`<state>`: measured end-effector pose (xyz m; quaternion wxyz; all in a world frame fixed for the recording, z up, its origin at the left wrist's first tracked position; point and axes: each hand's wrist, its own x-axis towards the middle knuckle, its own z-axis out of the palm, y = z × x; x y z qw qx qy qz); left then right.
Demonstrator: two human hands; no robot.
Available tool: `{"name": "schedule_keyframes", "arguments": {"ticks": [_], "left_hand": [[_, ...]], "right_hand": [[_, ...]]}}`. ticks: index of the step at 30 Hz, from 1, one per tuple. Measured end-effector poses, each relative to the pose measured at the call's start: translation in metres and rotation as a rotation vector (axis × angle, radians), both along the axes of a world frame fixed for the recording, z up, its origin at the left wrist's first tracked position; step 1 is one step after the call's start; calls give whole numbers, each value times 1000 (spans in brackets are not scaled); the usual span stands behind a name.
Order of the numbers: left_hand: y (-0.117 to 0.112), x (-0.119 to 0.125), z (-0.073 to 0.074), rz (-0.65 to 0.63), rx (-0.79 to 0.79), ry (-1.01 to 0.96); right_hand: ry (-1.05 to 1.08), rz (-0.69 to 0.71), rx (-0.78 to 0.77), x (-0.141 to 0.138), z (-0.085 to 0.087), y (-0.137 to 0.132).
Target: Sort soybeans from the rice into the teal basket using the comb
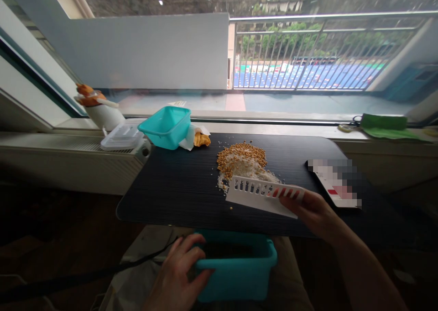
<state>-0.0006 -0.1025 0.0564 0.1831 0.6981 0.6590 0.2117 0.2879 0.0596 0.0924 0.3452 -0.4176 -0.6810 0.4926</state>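
My right hand point(313, 210) grips a white slotted plastic board point(262, 195), my fingers showing through its slots. The board stands on edge on the black table point(171, 187), just in front of a heap of yellow beans mixed with white grains point(242, 162). My left hand point(179, 270) clasps the left end of a turquoise plastic bin point(239, 267), held below the table's near edge, over my lap.
A second turquoise bin point(166, 126) lies tilted at the table's back left, beside a clear lidded box point(121, 137) and a white cup holding orange food point(97, 105). A blurred-out card point(337, 183) lies at the right. Green cloth point(386, 126) rests on the windowsill.
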Motion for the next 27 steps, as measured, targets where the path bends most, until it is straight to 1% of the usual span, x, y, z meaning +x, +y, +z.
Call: {"name": "schedule_keyframes", "arguments": {"ticks": [2,5,6,8,11,13,16,21,27], "left_hand": [[0,0,1,2,-20,2],[1,1,2,-8,-35,2],[1,2,3,-10,-34,2],[2,3,3,-8,-27,2],[3,4,3,5,-17,1],[3,4,3,8,-20,6],[0,3,3,6,-34,24],[-1,1,0,-4,-47,38],[1,1,0,4,-57,34]], "right_hand": [[-13,19,-31,5,0,-5],[-32,99,-127,12,1,-12],[-26,97,-144,13,2,-13],[2,30,-121,11,3,-13],[52,-112,-53,-1,2,-8],[69,-131,-55,-12,-1,-4],[74,-116,-82,-22,-6,-1],[130,-250,-72,-18,-13,7],[76,-160,-24,-19,-14,14]]}}
